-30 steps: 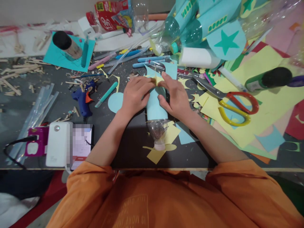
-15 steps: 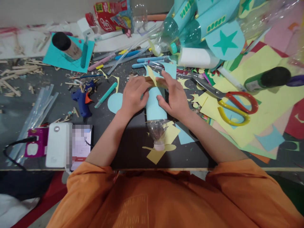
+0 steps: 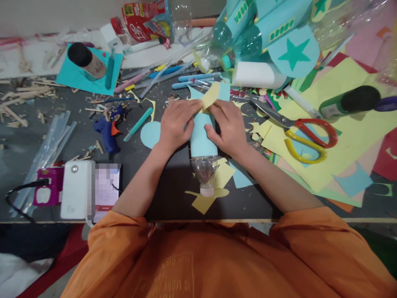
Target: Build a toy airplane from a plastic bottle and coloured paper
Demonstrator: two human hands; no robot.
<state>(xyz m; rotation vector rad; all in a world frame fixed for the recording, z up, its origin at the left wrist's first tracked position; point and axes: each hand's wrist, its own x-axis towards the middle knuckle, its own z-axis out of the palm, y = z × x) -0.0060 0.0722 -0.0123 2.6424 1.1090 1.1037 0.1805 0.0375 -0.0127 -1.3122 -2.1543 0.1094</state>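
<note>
A clear plastic bottle (image 3: 204,169) wrapped in light blue paper (image 3: 203,138) lies on the table, its pale pink cap toward me. At its far end stands a small yellow paper piece (image 3: 211,95), bent to the right. My left hand (image 3: 176,122) is closed, its fingertips pressing the paper's left base against the wrap. From the other side, the curled fingers of my right hand (image 3: 228,124) press on the same paper, while that thumb rests near the blue wrap. Exact fingertip contact is partly hidden.
Scissors (image 3: 297,128) with red and yellow handles lie right, on yellow paper sheets (image 3: 338,99). To the left are a blue glue gun (image 3: 107,132), a teal marker (image 3: 138,124), clear glue sticks (image 3: 46,153) and a white power bank (image 3: 77,190). Paper-covered bottles (image 3: 260,37) lie at the back.
The yellow paper piece has tipped over to the right and shows more of its face. My right hand's fingers have curled down closer to it; my left hand has barely moved.
</note>
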